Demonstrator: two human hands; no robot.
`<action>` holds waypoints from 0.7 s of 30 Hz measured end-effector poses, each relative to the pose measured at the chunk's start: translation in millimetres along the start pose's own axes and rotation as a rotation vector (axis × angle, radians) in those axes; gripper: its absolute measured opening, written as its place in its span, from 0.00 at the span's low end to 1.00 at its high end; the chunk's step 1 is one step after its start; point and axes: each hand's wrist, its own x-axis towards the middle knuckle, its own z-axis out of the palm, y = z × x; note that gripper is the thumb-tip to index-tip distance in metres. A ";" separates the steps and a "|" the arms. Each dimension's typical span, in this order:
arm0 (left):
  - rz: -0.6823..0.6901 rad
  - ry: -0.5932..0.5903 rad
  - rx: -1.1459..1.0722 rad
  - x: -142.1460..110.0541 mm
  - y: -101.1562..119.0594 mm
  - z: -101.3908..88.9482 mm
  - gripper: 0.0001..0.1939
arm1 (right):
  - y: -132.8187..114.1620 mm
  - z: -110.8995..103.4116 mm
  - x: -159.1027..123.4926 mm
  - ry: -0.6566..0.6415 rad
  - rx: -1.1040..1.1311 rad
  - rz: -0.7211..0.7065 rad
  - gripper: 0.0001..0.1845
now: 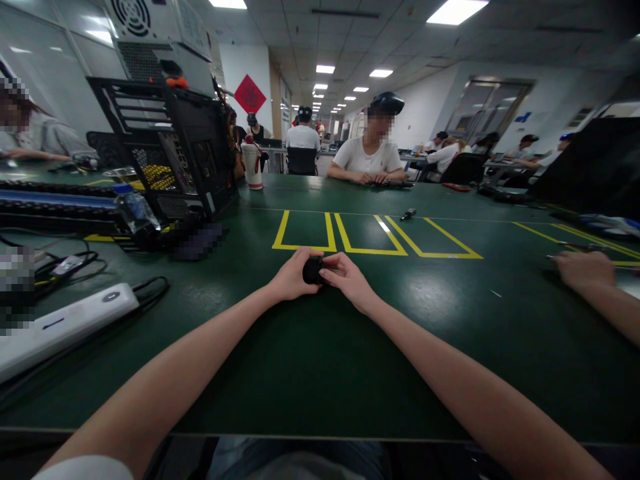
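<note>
Between my two hands, just short of the yellow tape outlines, is a small black rounded object (311,270) whose kind I cannot make out. My left hand (293,275) curls round its left side, thumb below and fingers above. From the right, my right hand (347,279) pinches its edge with the fingertips. The fingers cover part of the object. Beneath both hands lies the dark green tabletop (300,373). Beyond them, a small dark piece with a metallic end (409,214) rests near the right-hand tape outline.
An open black computer case (175,147) stands at left, beside a paper cup (252,163) and a plastic bottle (135,207). A white power strip (70,327) with cables lies nearer. Another person's hand (585,270) is at right; a person with a headset (370,157) sits opposite.
</note>
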 end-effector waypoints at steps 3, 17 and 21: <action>-0.010 -0.004 0.001 -0.2 0.2 -0.2 0.30 | -0.9 0.6 0.9 0.017 -0.015 0.059 0.17; -0.003 -0.001 0.008 0.3 -0.4 0.4 0.31 | 2.1 2.5 -3.0 0.005 0.039 -0.024 0.13; -0.005 0.001 0.011 0.3 -1.3 0.3 0.30 | 1.2 3.2 -1.4 0.012 0.002 -0.032 0.12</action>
